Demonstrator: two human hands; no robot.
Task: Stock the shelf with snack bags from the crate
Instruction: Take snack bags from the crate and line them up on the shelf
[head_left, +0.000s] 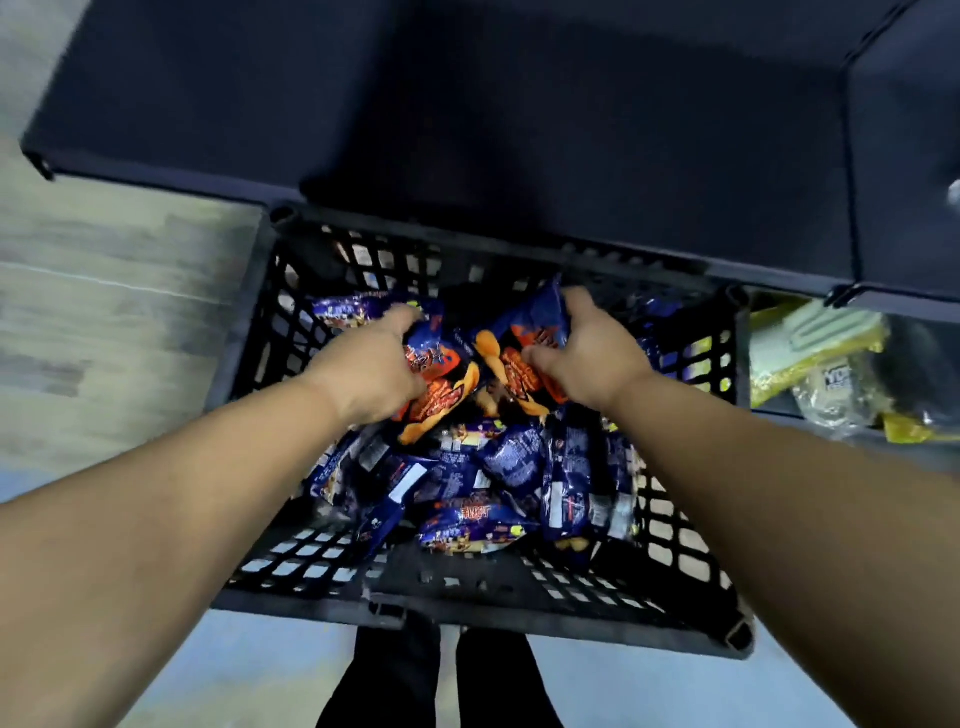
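Right, both hands are down in the crate: a two-handed grab among the bags.
Left hand (371, 371): curled over a blue-and-orange snack bag (441, 387) at about 10 o'clock from the middle of the pile, fingers closed on its upper end, thumb side toward the centre.
Right hand (592, 358): gripping a second blue-and-orange snack bag (524, 364) at about 1 o'clock from the pile's middle, fingers wrapped over the top edge, thumb pressed on the bag's face.
Two held bags: side by side, touching or nearly so at the centre of the crate, orange print facing up.
Crate (519, 597): black plastic, lattice walls and floor, sitting on the floor just in front of the shelf, with the person's dark trouser legs (441, 686) at 6 o'clock.
Loose snack bags (509, 467): a heap of dark blue packets lying every which way in the crate, mostly toward 6 o'clock below the hands, some showing white label panels.
Shelf (519, 130): dark navy unit filling the view at 12 o'clock, its front edge right against the crate's far rim.
Yellow packets (810, 358): at 3 o'clock, in a lower compartment beside the crate, pale and yellow wrapped goods; print too blurred to read.
Floor (104, 312): grey, wood-look at 9 o'clock.
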